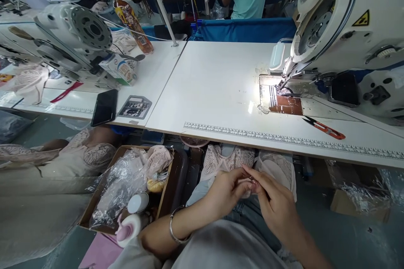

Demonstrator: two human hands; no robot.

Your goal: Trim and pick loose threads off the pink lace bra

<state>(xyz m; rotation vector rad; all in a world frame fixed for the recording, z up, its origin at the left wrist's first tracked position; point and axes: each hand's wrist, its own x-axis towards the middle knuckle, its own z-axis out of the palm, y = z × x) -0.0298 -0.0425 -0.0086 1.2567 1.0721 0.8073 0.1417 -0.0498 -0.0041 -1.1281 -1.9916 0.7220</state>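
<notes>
Over my lap, my left hand (224, 191) and my right hand (275, 199) meet with their fingertips pinched together. What lies between the fingers, if anything, is too small and hidden to make out. Just behind them, a pale pink lace bra (217, 163) rests across my legs below the table edge. Another pale cup-shaped garment piece (277, 168) is beside it to the right, partly covered by my right hand. Thread snips (328, 129) with orange handles lie on the sewing table (214, 88), apart from both hands.
A sewing machine (341, 42) with a lit needle area stands at the right, another machine (63, 38) at the left. A phone (104, 107) and a drink bottle (132, 23) are on the left table. A cardboard box (167, 193) of bags and bottles sits beside my lap. People work nearby.
</notes>
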